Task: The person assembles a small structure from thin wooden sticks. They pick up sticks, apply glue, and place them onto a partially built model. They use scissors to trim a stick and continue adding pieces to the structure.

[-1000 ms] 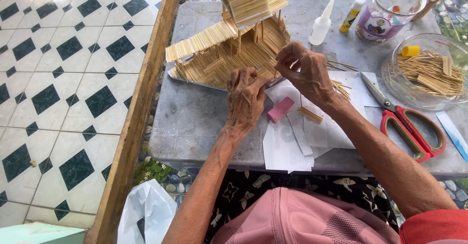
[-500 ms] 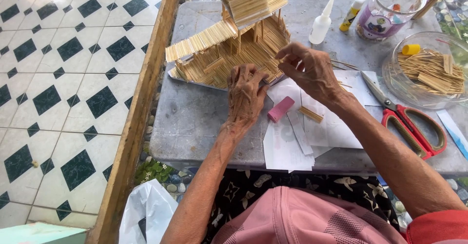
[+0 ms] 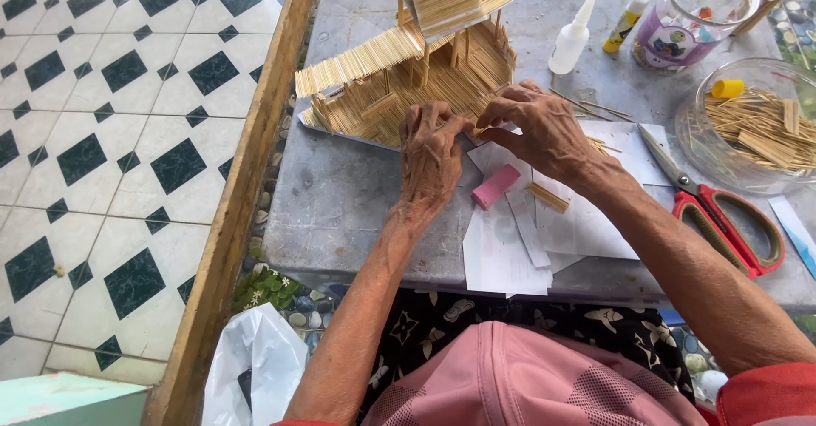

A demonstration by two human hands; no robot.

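A model house (image 3: 408, 60) built of thin wooden sticks stands on a grey stone table (image 3: 357, 196). My left hand (image 3: 432, 150) rests with curled fingers on the front edge of the house's base. My right hand (image 3: 537, 128) is beside it, fingertips pinched on a small stick piece at the same front edge. Both hands nearly touch each other. Under my right wrist lie white paper pieces (image 3: 518, 239), a pink eraser-like block (image 3: 495, 186) and a short bundle of sticks (image 3: 548, 197).
Red-handled scissors (image 3: 722, 209) lie at the right. A clear bowl (image 3: 756, 124) holds loose sticks and a yellow cap. A white glue bottle (image 3: 571, 36), a yellow bottle (image 3: 625, 19) and a glass jar (image 3: 695, 18) stand at the back. A tiled floor (image 3: 110, 137) lies left.
Both hands have shifted slightly toward the house's front edge and closer together; my right hand's fingers have pinched down at the base.
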